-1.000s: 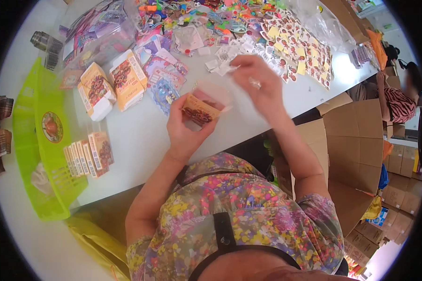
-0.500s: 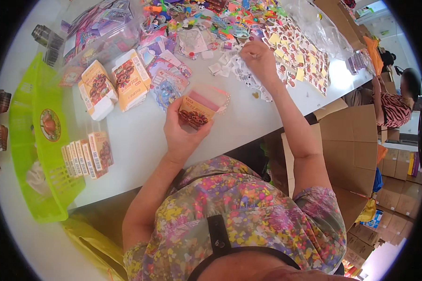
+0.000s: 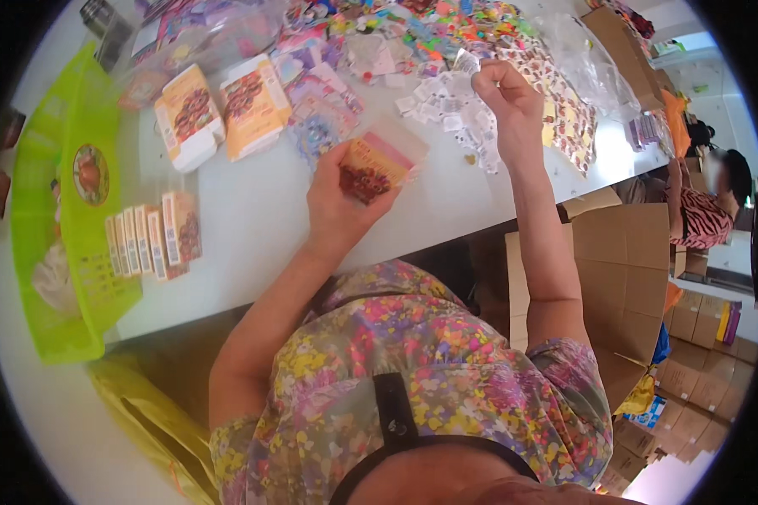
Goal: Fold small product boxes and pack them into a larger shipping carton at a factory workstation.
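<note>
My left hand [image 3: 338,202] is wrapped round a small orange printed box [image 3: 367,173], tilted, with pinkish flat pieces and a clear sleeve showing at its upper end. Farther out to the right, my right hand [image 3: 516,99] pinches a small white printed slip [image 3: 467,61] between thumb and fingers. Just below that slip lies a loose pile of similar white slips [image 3: 455,108]. Left of the held box are blue and pink printed cards [image 3: 318,126]. Two stacks of flattened orange cartons, a left stack [image 3: 189,118] and a right stack [image 3: 254,105], lie beyond them.
A row of filled orange boxes [image 3: 150,240] stands by a green basket [image 3: 76,252] on the left. Small colourful toys [image 3: 429,34] and brown-printed stickers [image 3: 568,126] cover the far side. An open cardboard carton [image 3: 619,278] is at my right; another person [image 3: 707,210] sits beyond.
My right hand has come up from the pile of white slips with one slip in its fingers. My left hand still holds the orange box. The whole view has shifted slightly.
</note>
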`<state>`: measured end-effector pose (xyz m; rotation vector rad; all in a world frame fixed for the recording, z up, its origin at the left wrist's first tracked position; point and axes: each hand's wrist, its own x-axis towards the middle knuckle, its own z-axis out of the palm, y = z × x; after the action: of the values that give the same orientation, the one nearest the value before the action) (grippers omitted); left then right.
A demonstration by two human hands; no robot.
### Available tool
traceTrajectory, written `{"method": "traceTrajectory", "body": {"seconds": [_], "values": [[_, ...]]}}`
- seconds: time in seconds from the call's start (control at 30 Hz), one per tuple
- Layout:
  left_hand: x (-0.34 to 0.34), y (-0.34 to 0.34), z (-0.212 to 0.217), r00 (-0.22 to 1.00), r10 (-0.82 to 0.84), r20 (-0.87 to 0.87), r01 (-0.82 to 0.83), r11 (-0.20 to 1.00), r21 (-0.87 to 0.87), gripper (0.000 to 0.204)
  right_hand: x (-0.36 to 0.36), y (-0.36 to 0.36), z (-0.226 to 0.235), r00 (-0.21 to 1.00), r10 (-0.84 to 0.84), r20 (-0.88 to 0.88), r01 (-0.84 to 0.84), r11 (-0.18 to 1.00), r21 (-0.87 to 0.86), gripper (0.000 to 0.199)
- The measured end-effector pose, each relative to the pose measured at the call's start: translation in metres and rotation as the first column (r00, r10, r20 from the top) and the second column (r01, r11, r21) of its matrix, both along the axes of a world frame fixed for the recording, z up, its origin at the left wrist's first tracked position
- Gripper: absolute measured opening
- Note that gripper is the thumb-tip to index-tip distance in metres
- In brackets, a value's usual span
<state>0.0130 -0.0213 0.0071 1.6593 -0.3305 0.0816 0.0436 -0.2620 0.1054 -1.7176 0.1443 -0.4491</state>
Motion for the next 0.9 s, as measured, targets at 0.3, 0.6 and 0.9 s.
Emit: {"method": "traceTrajectory", "body": {"seconds": [0.3,0.6,0.9], "values": [[0.001,0.0,0.005,0.963,0.043,0.265,-0.075,0.991,0.11,0.077,-0.036,0.073,0.012,0.933,0.338,0.126,-0.054,0.476,-0.878,0.012],[-0.004,0.01,0.004,0.984,-0.062,0.17,0.075,0.994,-0.076,0.072,-0.034,0.069,0.026,0.868,0.471,-0.155,-0.495,0.801,-0.336,0.011],[-0.004,0.026,0.016,0.999,-0.036,-0.007,0.036,0.999,0.003,0.075,0.037,0.045,0.003,0.905,0.424,-0.043,-0.412,0.845,-0.342,0.015]]}}
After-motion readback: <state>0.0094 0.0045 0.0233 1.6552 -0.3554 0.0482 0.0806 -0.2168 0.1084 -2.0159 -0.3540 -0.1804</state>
